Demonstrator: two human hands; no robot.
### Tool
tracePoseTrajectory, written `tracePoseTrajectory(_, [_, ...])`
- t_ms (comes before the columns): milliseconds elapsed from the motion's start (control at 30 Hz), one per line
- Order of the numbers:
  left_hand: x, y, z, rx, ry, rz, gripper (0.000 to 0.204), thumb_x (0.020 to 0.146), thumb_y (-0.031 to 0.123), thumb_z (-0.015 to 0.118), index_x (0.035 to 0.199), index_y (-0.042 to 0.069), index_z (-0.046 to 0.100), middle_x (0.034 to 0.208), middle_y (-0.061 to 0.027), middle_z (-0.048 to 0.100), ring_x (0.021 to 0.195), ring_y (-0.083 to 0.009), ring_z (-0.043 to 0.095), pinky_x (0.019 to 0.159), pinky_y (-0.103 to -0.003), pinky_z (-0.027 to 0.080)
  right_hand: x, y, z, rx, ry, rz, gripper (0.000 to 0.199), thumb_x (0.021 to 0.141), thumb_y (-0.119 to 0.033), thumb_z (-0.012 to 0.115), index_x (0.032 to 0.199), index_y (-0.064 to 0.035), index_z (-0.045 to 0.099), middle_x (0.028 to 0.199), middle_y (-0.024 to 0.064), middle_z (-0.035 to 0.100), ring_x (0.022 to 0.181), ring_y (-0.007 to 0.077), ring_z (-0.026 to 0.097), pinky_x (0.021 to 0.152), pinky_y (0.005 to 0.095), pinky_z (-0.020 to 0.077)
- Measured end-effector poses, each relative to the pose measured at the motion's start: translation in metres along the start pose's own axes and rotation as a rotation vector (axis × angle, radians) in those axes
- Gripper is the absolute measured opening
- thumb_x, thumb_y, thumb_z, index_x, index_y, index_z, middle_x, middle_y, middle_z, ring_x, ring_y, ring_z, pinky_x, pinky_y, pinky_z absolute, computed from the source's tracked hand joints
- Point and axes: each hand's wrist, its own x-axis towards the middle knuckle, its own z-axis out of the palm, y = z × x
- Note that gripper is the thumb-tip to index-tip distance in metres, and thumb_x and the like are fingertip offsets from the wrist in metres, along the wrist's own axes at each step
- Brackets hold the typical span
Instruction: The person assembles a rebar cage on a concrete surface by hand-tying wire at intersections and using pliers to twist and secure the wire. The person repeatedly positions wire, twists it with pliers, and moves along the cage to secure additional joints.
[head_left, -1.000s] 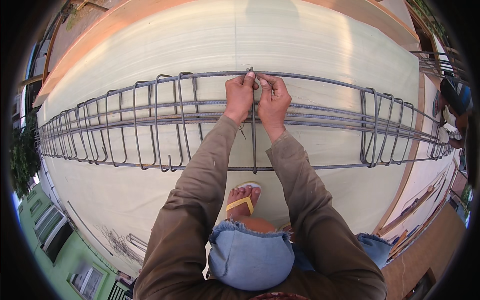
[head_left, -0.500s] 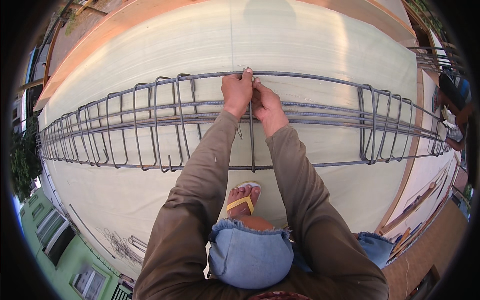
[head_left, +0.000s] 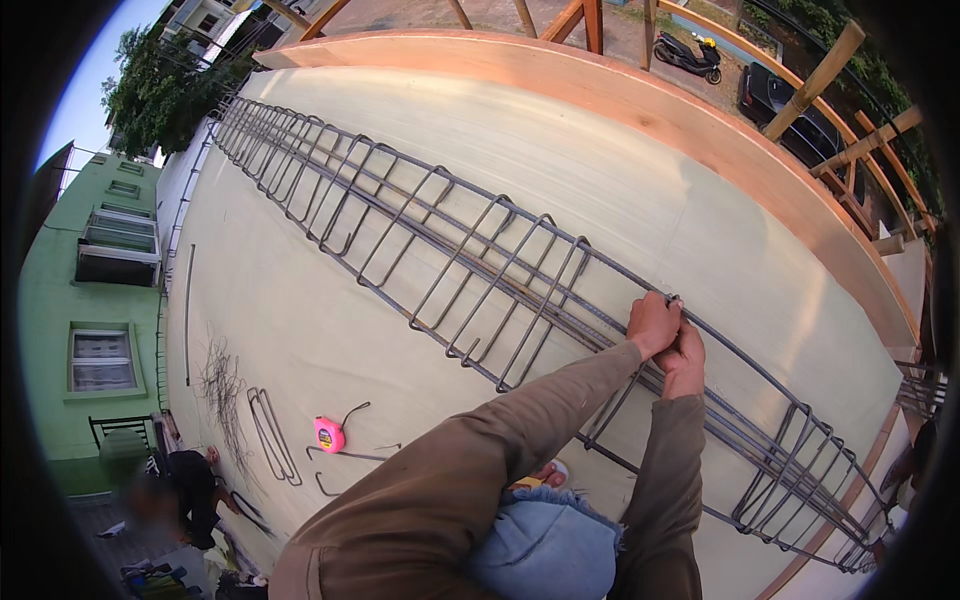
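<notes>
Beyond the timber posts [head_left: 815, 80], a scooter [head_left: 684, 57] stands near a black car [head_left: 764, 93]. At left — a green building [head_left: 55, 285], a leafy tree [head_left: 155, 85] farther off.

I record long, creased brown sleeves [head_left: 450, 455], cuffed at the wrists of my bare left hand [head_left: 654, 323] and right hand [head_left: 686, 357]; faded blue denim [head_left: 545, 545], edge frayed; yellow sandal strap [head_left: 527, 483].

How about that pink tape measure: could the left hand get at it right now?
Probably not without shifting over: the left hand is up at the far steel bar, and the pink tape measure lies well off to the left. Nothing covers it, though.
</notes>
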Motion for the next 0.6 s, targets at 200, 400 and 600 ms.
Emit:
tracePoseTrajectory(200, [-0.001,-0.006,0.005,-0.05,-0.004,0.002,0.041,0.097,0.031,0.063,0.088,-0.009,0.068,0.092,-0.0331,0.068,0.096,-0.0499,0.066,0.088,-0.053,0.052,-0.037,-0.003,0.012,-0.316,-0.014,-0.168,0.031,0.098,-0.005,0.055,0.128,-0.0015,0.061,0.107,0.0122,0.07,0.097,0.0261,0.069,0.082,0.0371,0.0575])
tracePoseTrajectory(400, [-0.002,-0.005,0.004,-0.023,-0.043,0.002,0.042,0.099,0.032,0.061,0.099,-0.01,0.065,0.099,-0.0329,0.068,0.1,-0.0506,0.063,0.09,-0.054,0.049,-0.07,-0.044,0.019,-1.377,0.323,-0.73,0.027,0.098,-0.021,0.061,0.106,0.0015,0.073,0.091,0.0161,0.071,0.084,0.0256,0.068,0.073,0.0381,0.0517])
tracePoseTrajectory(600, [-0.004,-0.001,0.0,-0.054,-0.051,-0.025,0.042,0.1,0.032,0.061,0.1,-0.01,0.064,0.099,-0.0329,0.067,0.101,-0.051,0.063,0.09,-0.055,0.049,-0.018,-0.079,0.042,-1.899,0.261,-0.607,0.037,0.093,-0.028,0.068,0.095,0.0095,0.072,0.076,0.0207,0.07,0.068,0.0263,0.065,0.068,0.0409,0.0501])
